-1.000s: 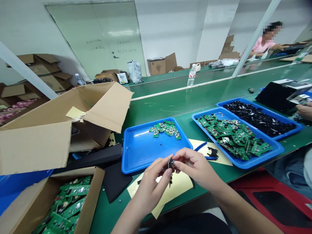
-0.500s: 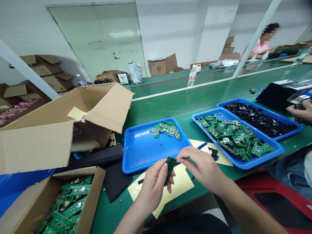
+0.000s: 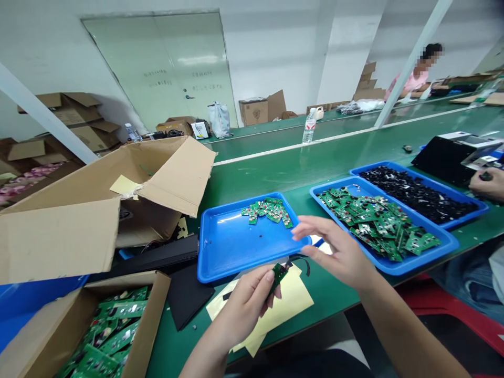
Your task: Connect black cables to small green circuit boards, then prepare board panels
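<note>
My left hand pinches a small green circuit board over a yellow sheet on the green bench. My right hand hovers open, fingers spread, just right of the near blue tray, which holds a small heap of green boards. A black curved scrap lies on the yellow sheet between my hands.
To the right, a blue tray is full of green boards and another blue tray holds black parts. An open cardboard box of boards sits lower left, a large open carton behind it. Another person's hand rests by a black device. A water bottle stands far back.
My right hand let go of the board and moved up and right, opening its fingers. My left hand kept the board and lowered it slightly.
</note>
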A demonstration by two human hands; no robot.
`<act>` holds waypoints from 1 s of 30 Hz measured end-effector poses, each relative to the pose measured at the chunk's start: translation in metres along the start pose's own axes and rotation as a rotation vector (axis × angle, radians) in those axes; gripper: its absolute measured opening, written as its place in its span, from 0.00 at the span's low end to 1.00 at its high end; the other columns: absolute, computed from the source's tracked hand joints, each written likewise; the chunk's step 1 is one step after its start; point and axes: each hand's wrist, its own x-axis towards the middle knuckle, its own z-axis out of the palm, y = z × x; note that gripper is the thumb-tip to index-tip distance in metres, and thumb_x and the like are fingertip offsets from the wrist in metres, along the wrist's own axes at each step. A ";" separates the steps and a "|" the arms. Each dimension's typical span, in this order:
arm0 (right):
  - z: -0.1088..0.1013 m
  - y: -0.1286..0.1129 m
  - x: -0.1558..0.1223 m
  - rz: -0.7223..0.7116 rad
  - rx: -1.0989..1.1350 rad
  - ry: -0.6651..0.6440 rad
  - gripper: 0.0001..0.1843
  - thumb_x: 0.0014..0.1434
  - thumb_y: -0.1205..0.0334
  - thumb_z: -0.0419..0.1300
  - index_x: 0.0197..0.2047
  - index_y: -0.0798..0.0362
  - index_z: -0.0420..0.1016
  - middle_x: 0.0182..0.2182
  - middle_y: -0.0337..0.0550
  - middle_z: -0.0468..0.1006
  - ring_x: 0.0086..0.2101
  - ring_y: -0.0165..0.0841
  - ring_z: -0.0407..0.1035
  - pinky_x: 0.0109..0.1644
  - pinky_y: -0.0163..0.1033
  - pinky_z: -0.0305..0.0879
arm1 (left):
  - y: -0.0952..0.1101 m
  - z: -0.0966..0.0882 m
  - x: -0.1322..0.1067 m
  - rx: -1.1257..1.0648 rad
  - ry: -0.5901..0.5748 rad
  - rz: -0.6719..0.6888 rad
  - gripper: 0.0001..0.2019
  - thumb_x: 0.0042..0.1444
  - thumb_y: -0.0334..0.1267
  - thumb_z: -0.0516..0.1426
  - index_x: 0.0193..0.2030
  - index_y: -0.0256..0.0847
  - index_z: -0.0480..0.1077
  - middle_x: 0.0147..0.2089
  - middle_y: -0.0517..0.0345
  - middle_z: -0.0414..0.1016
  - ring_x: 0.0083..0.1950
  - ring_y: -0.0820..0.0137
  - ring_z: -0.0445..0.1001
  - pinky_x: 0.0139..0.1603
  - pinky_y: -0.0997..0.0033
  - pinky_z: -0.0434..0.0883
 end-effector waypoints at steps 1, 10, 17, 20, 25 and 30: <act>-0.001 0.003 -0.003 0.023 0.076 0.120 0.18 0.56 0.68 0.55 0.50 0.49 0.64 0.38 0.43 0.73 0.38 0.31 0.69 0.42 0.39 0.68 | -0.001 0.000 -0.001 0.037 0.052 0.053 0.19 0.59 0.46 0.43 0.38 0.35 0.70 0.28 0.56 0.66 0.27 0.74 0.63 0.26 0.76 0.63; 0.030 -0.011 -0.033 0.079 0.199 0.127 0.09 0.54 0.67 0.57 0.40 0.52 0.71 0.30 0.43 0.73 0.31 0.32 0.69 0.32 0.37 0.68 | 0.002 -0.006 -0.007 0.506 0.296 0.503 0.20 0.58 0.33 0.49 0.58 0.49 0.59 0.45 0.52 0.67 0.45 0.69 0.68 0.43 0.70 0.68; 0.040 -0.025 -0.019 -0.023 -0.005 0.151 0.05 0.54 0.70 0.56 0.35 0.52 0.70 0.31 0.43 0.75 0.32 0.32 0.70 0.36 0.37 0.69 | -0.004 -0.002 -0.005 0.576 0.350 0.636 0.22 0.54 0.28 0.53 0.56 0.49 0.60 0.44 0.53 0.66 0.42 0.71 0.68 0.39 0.73 0.71; 0.042 -0.025 -0.018 -0.092 -0.039 0.184 0.07 0.53 0.73 0.56 0.34 0.52 0.69 0.30 0.42 0.76 0.33 0.33 0.71 0.38 0.38 0.68 | -0.004 -0.003 -0.006 0.577 0.351 0.651 0.22 0.53 0.28 0.54 0.55 0.48 0.61 0.44 0.54 0.66 0.41 0.72 0.68 0.39 0.74 0.71; 0.041 -0.024 -0.018 -0.177 -0.037 0.178 0.12 0.51 0.77 0.57 0.37 0.52 0.69 0.30 0.43 0.76 0.33 0.32 0.71 0.38 0.38 0.69 | -0.001 -0.002 -0.008 0.551 0.353 0.620 0.21 0.53 0.29 0.55 0.54 0.47 0.63 0.42 0.54 0.67 0.40 0.72 0.69 0.38 0.73 0.71; 0.033 -0.025 -0.015 -0.276 -0.044 0.082 0.12 0.50 0.77 0.56 0.38 0.55 0.70 0.31 0.46 0.75 0.32 0.32 0.71 0.34 0.36 0.70 | 0.003 -0.002 -0.010 0.493 0.314 0.629 0.21 0.52 0.29 0.56 0.53 0.46 0.64 0.40 0.55 0.69 0.38 0.72 0.69 0.35 0.76 0.71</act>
